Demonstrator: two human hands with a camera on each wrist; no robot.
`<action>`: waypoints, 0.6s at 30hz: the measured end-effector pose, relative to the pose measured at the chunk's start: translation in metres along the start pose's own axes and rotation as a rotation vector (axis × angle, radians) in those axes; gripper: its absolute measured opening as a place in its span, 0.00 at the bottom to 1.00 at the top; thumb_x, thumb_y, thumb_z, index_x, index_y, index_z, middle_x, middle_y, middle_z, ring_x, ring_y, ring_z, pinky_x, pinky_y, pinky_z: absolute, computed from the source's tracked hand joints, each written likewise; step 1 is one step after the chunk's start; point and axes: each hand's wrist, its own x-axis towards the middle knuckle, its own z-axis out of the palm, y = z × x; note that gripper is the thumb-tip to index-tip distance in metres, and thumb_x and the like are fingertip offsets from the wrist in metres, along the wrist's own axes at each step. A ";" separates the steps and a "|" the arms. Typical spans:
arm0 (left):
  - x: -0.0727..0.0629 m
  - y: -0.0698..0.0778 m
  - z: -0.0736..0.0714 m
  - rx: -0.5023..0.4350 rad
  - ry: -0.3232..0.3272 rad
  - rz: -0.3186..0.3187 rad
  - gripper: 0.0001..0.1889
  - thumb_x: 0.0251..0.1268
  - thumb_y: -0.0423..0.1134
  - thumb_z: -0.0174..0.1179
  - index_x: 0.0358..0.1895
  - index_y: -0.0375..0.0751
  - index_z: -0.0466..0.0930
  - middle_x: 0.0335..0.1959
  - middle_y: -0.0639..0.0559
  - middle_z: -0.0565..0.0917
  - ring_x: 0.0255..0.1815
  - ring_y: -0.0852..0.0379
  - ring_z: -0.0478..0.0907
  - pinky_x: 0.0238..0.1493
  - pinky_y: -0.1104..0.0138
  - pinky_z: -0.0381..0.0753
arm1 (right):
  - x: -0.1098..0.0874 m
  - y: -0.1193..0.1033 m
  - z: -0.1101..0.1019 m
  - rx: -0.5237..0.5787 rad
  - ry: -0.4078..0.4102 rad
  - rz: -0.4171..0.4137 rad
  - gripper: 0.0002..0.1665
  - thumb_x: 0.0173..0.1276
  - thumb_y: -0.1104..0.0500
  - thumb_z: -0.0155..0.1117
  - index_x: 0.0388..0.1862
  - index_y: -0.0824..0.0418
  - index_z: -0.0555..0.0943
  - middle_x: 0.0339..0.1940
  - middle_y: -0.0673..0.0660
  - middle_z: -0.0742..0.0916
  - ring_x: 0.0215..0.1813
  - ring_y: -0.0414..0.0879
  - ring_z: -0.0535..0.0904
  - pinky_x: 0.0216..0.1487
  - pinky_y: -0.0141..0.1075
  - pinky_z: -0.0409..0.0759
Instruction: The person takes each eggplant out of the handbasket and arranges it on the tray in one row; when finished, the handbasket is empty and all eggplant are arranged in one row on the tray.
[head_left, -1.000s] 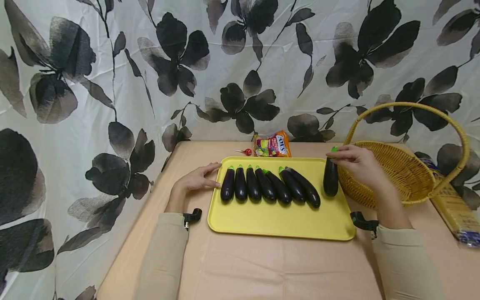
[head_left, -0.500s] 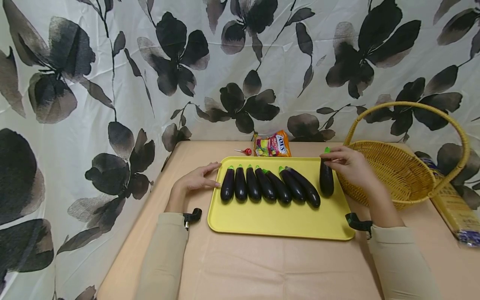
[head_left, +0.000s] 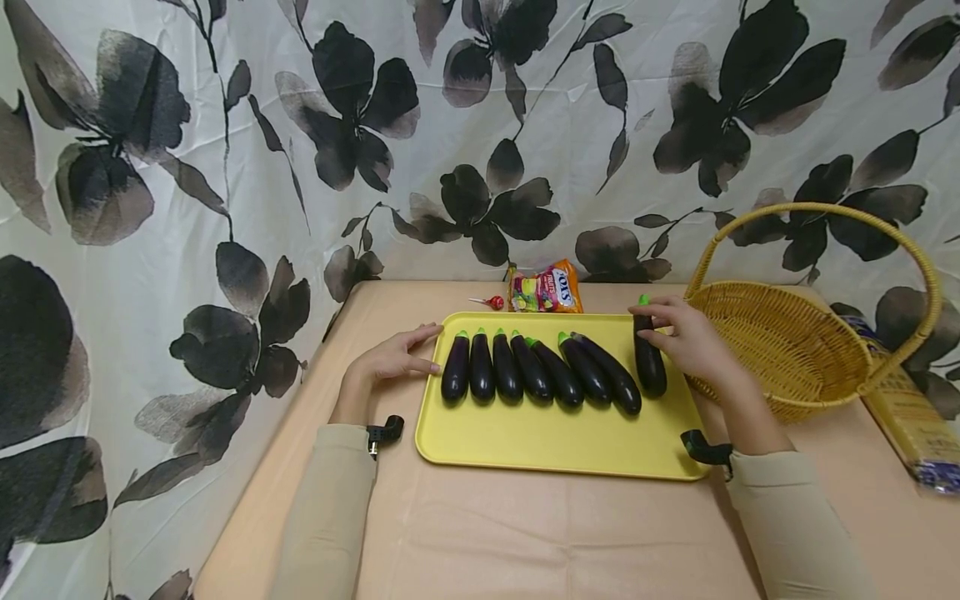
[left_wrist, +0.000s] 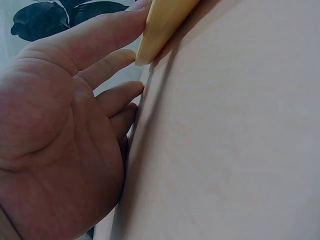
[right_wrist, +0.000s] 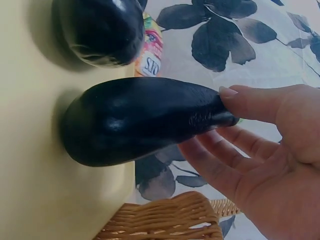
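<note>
My right hand (head_left: 688, 335) pinches a dark eggplant (head_left: 650, 365) near its green stem end, over the right part of the yellow tray (head_left: 525, 446). In the right wrist view, thumb and fingers hold the narrow end of this eggplant (right_wrist: 135, 120), its round bottom close to the tray. Several more eggplants (head_left: 536, 372) lie side by side on the tray, stems toward the back. At the tray's left edge rests my left hand (head_left: 393, 354), fingers extended. The left wrist view has the thumb and fingertips of that hand (left_wrist: 65, 110) touching the tray's rim (left_wrist: 160, 27).
A yellow wicker basket (head_left: 787, 342) with a tall handle stands right of the tray. Beyond it lies a long yellow package (head_left: 903, 417). Behind the tray are a candy bag (head_left: 545, 289) and a red lollipop (head_left: 494, 303). A floral curtain (head_left: 420, 150) hangs at the back.
My right hand has moved left with the eggplant, bringing it nearer the row on the tray. The left hand has stayed at the tray's edge.
</note>
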 end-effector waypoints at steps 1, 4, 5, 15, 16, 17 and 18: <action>0.000 0.000 0.000 -0.001 0.000 -0.001 0.50 0.56 0.50 0.79 0.82 0.53 0.62 0.87 0.50 0.54 0.89 0.48 0.40 0.87 0.49 0.40 | 0.000 0.000 0.001 0.001 -0.007 0.004 0.24 0.76 0.67 0.63 0.70 0.64 0.78 0.67 0.69 0.75 0.61 0.69 0.79 0.59 0.66 0.80; 0.001 -0.001 0.000 -0.001 0.001 0.000 0.50 0.56 0.50 0.79 0.82 0.53 0.62 0.86 0.50 0.54 0.89 0.48 0.40 0.87 0.49 0.40 | 0.002 0.000 0.005 0.001 -0.020 0.005 0.25 0.77 0.67 0.61 0.71 0.66 0.77 0.67 0.70 0.75 0.63 0.71 0.78 0.61 0.67 0.79; 0.001 -0.001 0.000 0.000 0.001 0.002 0.50 0.56 0.50 0.79 0.82 0.53 0.62 0.86 0.50 0.54 0.89 0.48 0.40 0.87 0.48 0.40 | 0.002 0.000 0.007 -0.002 -0.024 0.006 0.25 0.78 0.67 0.61 0.72 0.66 0.76 0.67 0.71 0.74 0.63 0.72 0.77 0.62 0.67 0.78; 0.002 -0.001 0.000 0.002 -0.002 0.013 0.50 0.56 0.48 0.79 0.82 0.52 0.62 0.86 0.49 0.55 0.89 0.48 0.40 0.87 0.49 0.40 | 0.004 0.003 0.019 -0.034 -0.062 0.030 0.25 0.79 0.65 0.60 0.72 0.68 0.76 0.67 0.75 0.75 0.62 0.72 0.78 0.60 0.65 0.79; 0.002 -0.001 0.000 -0.002 -0.002 0.013 0.50 0.56 0.48 0.79 0.82 0.52 0.62 0.86 0.49 0.55 0.89 0.48 0.40 0.87 0.49 0.40 | 0.004 0.003 0.020 -0.033 -0.070 0.032 0.24 0.79 0.65 0.60 0.71 0.68 0.77 0.67 0.74 0.76 0.61 0.71 0.79 0.60 0.64 0.80; 0.002 0.000 0.000 -0.004 -0.002 0.011 0.50 0.56 0.48 0.79 0.82 0.52 0.62 0.86 0.50 0.55 0.89 0.48 0.40 0.87 0.50 0.40 | 0.005 0.004 0.021 -0.036 -0.076 0.034 0.23 0.79 0.65 0.60 0.70 0.68 0.78 0.66 0.74 0.77 0.61 0.70 0.79 0.60 0.63 0.80; 0.002 0.000 0.000 -0.007 -0.003 0.012 0.50 0.56 0.48 0.79 0.82 0.51 0.62 0.86 0.49 0.54 0.89 0.48 0.40 0.87 0.49 0.39 | 0.005 0.005 0.023 -0.041 -0.082 0.033 0.22 0.79 0.65 0.59 0.69 0.68 0.79 0.65 0.73 0.78 0.60 0.69 0.79 0.59 0.62 0.80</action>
